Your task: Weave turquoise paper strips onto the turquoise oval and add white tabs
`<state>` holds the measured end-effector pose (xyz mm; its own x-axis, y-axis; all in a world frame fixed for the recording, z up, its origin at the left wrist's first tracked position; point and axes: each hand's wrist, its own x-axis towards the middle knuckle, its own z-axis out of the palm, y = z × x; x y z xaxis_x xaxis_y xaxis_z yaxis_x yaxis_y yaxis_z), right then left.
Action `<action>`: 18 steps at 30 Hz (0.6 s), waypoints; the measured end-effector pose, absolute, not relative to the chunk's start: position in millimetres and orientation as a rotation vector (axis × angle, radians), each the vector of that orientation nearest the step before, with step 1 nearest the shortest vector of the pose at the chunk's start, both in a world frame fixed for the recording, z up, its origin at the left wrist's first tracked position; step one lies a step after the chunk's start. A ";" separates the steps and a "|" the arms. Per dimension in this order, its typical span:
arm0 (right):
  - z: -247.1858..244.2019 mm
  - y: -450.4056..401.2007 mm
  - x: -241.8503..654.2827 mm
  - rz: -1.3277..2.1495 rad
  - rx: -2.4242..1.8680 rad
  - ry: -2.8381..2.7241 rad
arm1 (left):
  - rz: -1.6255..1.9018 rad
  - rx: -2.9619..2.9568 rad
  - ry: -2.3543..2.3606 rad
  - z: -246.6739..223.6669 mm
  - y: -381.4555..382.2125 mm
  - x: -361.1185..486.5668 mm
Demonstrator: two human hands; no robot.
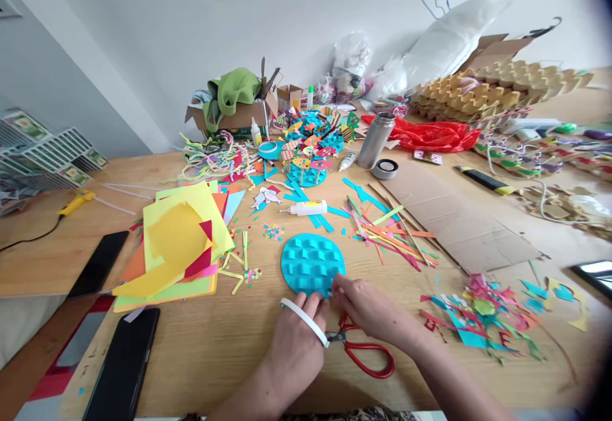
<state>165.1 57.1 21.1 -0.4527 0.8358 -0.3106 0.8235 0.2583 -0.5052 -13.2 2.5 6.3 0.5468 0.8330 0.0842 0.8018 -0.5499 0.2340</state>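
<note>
A round blue paper disc [313, 258] with rows of raised paper loops lies on the table in front of me. My left hand [299, 338] is closed at its lower edge, fingers bent and fingertips against the paper. A white band [306, 322] runs across the backs of those fingers. My right hand [368, 303] pinches at the disc's lower right rim, thumb and forefinger together; whatever small piece may sit between them is hidden. Red-handled scissors [368, 357] lie beneath and between my hands, blades partly covered by the left hand. A white glue bottle [308, 208] rests just beyond the disc.
Coloured paper sheets [179, 242] are stacked at left, beside dark phones [122, 363]. Paper strips [392, 233] and scraps [482, 312] lie at right, near flat cardboard [454, 223]. A steel flask [377, 140] stands behind. A yellow glue gun [76, 203] lies far left.
</note>
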 end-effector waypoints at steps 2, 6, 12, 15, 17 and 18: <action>21.0 54.3 162.4 0.921 -1.676 -2.509 | 0.276 2.607 1.398 3.9 2.2 -11.3; 22.7 50.8 156.9 0.815 -1.718 -2.581 | 0.280 2.578 1.418 1.0 2.1 -9.4; 20.6 49.7 152.6 0.717 -1.738 -2.648 | 0.312 2.580 1.418 -1.0 0.6 -9.7; 17.8 48.9 152.2 0.701 -1.733 -2.638 | 0.294 2.585 1.428 -0.3 -0.5 -10.2; 16.4 47.9 152.3 0.702 -1.725 -2.640 | 0.280 2.583 1.427 0.6 -0.6 -10.5; 16.0 47.4 152.5 0.699 -1.721 -2.646 | 0.275 2.579 1.424 1.1 -0.6 -10.6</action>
<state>152.5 47.4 16.0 -0.4302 0.8500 -0.3039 0.8893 0.3411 -0.3047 -10.6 -0.6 1.1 0.5233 0.8490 0.0731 0.8153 -0.5237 0.2470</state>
